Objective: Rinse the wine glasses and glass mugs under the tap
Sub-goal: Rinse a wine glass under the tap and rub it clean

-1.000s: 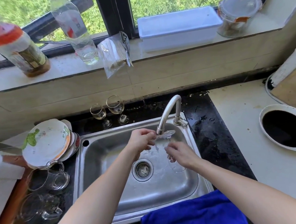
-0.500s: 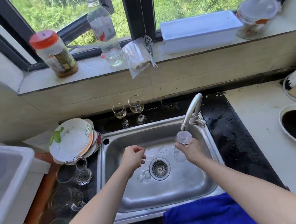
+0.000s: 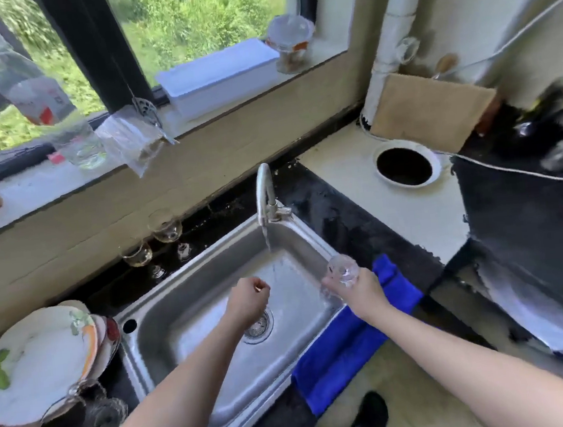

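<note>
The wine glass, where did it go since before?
The right hand carried the wine glass rightward, out from under the tap to the right edge of the sink. The left hand let go and is curled, empty. Water still runs; the standing glasses stayed.

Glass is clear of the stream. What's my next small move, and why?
Probably set the glass down on the cloth. The right hand holds it foot-up at the right rim of the sink, beside the cloth, away from the stream; the left hand is curled, holding nothing.
</note>
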### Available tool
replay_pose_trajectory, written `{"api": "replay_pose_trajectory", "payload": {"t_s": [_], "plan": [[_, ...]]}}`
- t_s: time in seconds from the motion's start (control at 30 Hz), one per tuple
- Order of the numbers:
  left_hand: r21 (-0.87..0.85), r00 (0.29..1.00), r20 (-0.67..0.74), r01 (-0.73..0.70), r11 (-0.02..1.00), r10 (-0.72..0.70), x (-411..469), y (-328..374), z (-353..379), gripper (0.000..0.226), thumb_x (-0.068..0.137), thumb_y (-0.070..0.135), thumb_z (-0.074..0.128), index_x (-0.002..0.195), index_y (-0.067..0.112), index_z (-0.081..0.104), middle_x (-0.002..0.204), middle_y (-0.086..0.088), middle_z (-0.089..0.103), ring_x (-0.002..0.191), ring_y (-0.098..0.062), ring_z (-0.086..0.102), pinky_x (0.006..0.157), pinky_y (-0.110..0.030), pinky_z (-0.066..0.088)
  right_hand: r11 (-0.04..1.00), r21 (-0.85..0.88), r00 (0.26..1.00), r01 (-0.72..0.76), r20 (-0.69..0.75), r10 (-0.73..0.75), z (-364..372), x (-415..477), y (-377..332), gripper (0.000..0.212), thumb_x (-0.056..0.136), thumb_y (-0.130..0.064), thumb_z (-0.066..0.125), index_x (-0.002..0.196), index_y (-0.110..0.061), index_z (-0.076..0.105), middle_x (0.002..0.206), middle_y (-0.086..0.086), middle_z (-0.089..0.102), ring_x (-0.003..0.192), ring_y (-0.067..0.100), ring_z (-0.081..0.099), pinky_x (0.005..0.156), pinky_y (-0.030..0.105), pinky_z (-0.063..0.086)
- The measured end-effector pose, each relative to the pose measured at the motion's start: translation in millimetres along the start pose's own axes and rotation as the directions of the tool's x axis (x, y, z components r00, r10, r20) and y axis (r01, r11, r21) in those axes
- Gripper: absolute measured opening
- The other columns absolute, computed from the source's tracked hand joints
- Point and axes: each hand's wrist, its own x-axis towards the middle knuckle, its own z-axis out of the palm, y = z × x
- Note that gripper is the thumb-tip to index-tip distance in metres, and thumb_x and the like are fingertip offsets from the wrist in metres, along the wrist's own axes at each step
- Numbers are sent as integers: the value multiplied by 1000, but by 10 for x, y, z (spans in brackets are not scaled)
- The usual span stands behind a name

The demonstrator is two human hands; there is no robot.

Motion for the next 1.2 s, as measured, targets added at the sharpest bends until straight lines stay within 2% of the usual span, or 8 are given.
{"api": "replay_pose_trajectory", "payload": {"t_s": [0.13,0.37,0.47,0.57,0.7,0.8,0.93,1.2], "plan": [[130,978,125,-183,974,167,-129,503,452,16,87,12,50,78,15,63,75,-11,68,67,-28,64,62,-32,49,997,73,989,-19,-146,29,-505,-303,406,65,63,-73,61,75,-9,70,69,5,71,69,25,65,70,42,52],[318,884,287,-451,834,369,-771,1515,1619,21,85,16,49,66,13,56,72,-12,65,70,-26,62,60,-33,43,989,123,916,-84,-382,126,-1691,-1130,1150,32,84,-43,64,73,-13,69,64,1,69,66,18,64,69,37,49],[292,832,377,-525,800,407,-1084,1915,2320,18,82,17,48,71,8,60,71,-14,68,66,-28,67,60,-33,50,987,109,871,-117,-466,154,-2279,-1494,1568,41,94,-33,53,57,-14,52,44,-8,49,46,6,45,56,34,35],[215,777,462,-566,796,427,-1416,2308,3111,17,81,18,51,72,9,62,70,-15,67,65,-36,65,55,-34,47,958,212,814,-192,-511,276,-2902,-1834,2059,39,98,-30,46,72,-10,67,70,-4,70,70,14,63,71,34,46],[198,681,563,-662,723,469,-1968,2851,4080,22,88,18,51,85,5,68,80,-10,68,82,-34,67,66,-33,50,920,333,729,-208,-575,373,-3696,-2278,2676,31,98,-21,46,73,-17,65,82,3,71,84,22,65,80,37,48],[191,604,630,-729,657,488,-2336,3191,4656,19,89,21,53,88,11,70,89,-8,72,89,-27,66,71,-29,47,901,364,682,-234,-599,419,-4182,-2611,3074,31,99,-21,46,74,-17,64,77,0,68,76,18,63,72,32,47],[139,502,710,-787,601,494,-2644,3629,5312,17,88,19,53,83,17,69,89,-8,72,84,-27,67,72,-30,52,913,307,624,-268,-666,407,-4732,-2946,3608,33,98,-27,47,73,-14,65,74,3,70,74,21,64,75,41,49],[14,243,827,-911,413,507,-2931,4664,6684,19,92,18,50,95,16,69,84,3,66,76,-15,63,70,-26,52,846,352,369,-400,-784,500,-5851,-3279,4458,37,97,-36,49,68,-20,65,62,-2,65,65,15,62,65,38,48]]}}
